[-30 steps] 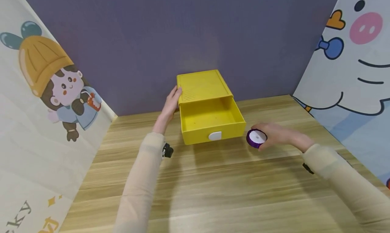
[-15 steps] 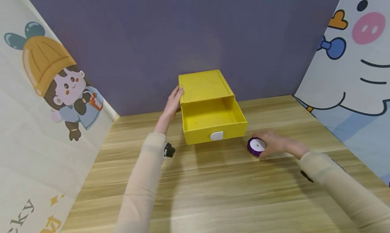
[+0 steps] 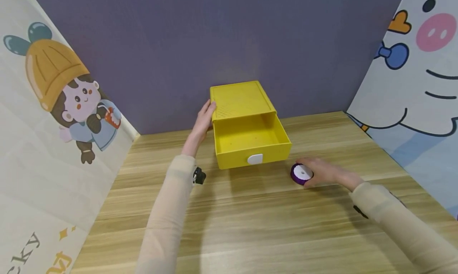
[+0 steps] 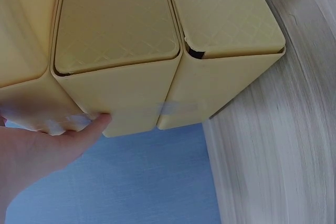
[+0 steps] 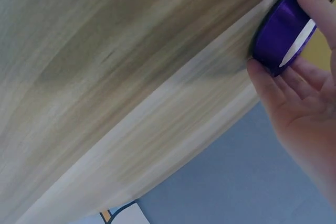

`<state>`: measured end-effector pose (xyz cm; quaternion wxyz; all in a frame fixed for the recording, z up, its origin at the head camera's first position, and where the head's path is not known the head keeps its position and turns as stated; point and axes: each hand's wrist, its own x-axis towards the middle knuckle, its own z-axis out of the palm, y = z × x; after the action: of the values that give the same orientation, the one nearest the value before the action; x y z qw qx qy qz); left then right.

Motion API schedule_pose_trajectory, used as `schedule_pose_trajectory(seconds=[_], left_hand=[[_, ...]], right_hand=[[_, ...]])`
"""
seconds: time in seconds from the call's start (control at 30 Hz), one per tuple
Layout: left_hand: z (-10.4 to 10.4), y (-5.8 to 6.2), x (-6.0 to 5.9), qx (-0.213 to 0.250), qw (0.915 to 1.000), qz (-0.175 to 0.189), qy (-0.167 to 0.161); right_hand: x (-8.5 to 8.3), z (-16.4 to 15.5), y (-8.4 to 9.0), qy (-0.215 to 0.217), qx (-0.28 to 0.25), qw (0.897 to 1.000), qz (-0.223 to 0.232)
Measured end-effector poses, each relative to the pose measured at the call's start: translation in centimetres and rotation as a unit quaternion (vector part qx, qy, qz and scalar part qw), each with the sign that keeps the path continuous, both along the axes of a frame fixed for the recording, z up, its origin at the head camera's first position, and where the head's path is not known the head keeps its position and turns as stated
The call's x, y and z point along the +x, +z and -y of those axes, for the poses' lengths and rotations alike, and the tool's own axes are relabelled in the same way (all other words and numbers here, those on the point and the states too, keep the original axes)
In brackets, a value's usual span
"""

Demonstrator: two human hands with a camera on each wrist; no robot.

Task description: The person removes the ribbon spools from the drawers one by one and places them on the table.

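Observation:
In the head view, a yellow drawer unit point(image 3: 241, 101) stands against the back wall with its top drawer point(image 3: 252, 137) pulled out; the visible drawer floor holds nothing. My left hand point(image 3: 203, 121) rests on the unit's left side, fingertips at its top edge. The left wrist view shows straight fingers point(image 4: 89, 129) against the yellow side wall point(image 4: 123, 95), with closed lower drawers point(image 4: 115, 24) beside them. To the right of the drawer, my right hand point(image 3: 320, 172) holds a spool of purple ribbon point(image 5: 281, 35) with a white core, between thumb and fingers, low over the table.
The wood-grain table point(image 3: 257, 222) stretches in front of the unit. A purple-grey back wall point(image 3: 164, 59) stands close behind it. Printed panels flank both sides, one with a cartoon child point(image 3: 80, 99), the other with a white cartoon figure point(image 3: 425, 95).
My right hand has lowered the ribbon spool slightly toward the near side of the table, then stayed in place. My left hand and the drawer unit keep their places; the head view shifted a little.

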<state>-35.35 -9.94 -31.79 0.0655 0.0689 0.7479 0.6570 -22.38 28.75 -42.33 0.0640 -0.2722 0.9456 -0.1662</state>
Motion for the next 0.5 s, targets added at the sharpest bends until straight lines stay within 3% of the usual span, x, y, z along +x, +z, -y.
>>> schedule_pose_trajectory(seconds=[0.5], left_hand=[[-0.02, 0.03, -0.04, 0.002, 1.0000, 0.002, 0.001]], right_hand=[[0.81, -0.15, -0.34, -0.013, -0.012, 1.000, 0.003]])
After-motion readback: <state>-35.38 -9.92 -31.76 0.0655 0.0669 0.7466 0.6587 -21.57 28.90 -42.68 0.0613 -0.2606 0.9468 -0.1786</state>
